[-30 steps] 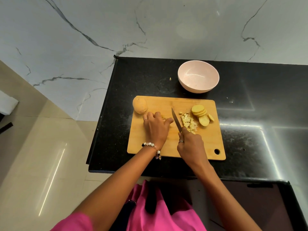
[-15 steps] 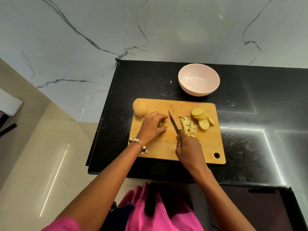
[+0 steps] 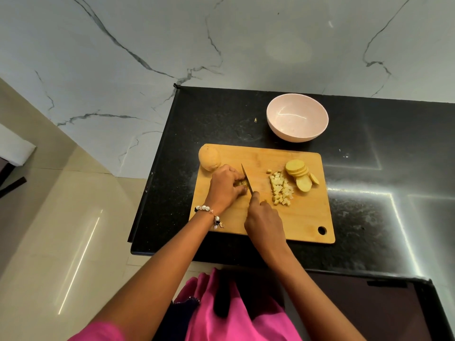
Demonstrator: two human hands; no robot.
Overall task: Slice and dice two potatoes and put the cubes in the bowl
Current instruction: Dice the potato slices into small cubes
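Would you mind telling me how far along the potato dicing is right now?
Done: a pile of cubes and a stack of slices lie on the cutting board. In hand: the left hand pins a piece while the right hand cuts with the knife. Left: the whole potato is uncut, and the bowl holds no cubes.

Knife [image 3: 247, 179] now left of the cubes [image 3: 280, 190], blade against slices under left hand [image 3: 225, 187].

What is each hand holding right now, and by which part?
The right hand grips the knife by its handle, which the hand hides. The left hand pinches potato pieces on the cutting board with curled fingertips.
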